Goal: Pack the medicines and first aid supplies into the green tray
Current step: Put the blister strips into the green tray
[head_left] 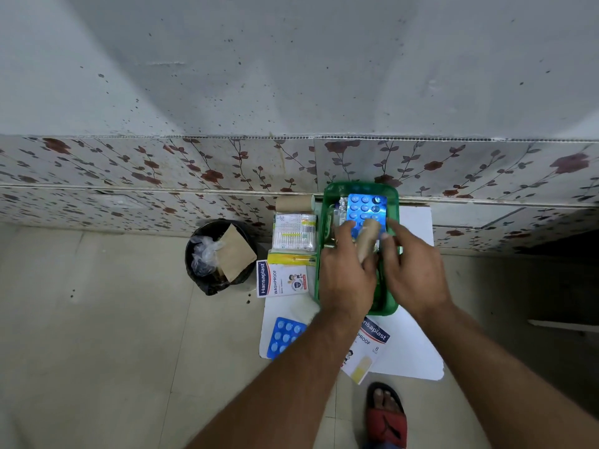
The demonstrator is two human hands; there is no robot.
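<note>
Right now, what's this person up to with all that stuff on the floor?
A person is packing first aid supplies into a green tray. The left hand holds a tan bandage roll over the tray, with the right hand beside it. A blue pill strip is already inside. Still outside are another tan roll, a cotton bud pack, two plaster boxes and a second blue pill strip.

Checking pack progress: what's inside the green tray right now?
In the green tray: a blue blister pack lying on top, silvery strips beside it, and a tan roll in the left hand. Both hands cover the tray's near half.
</note>
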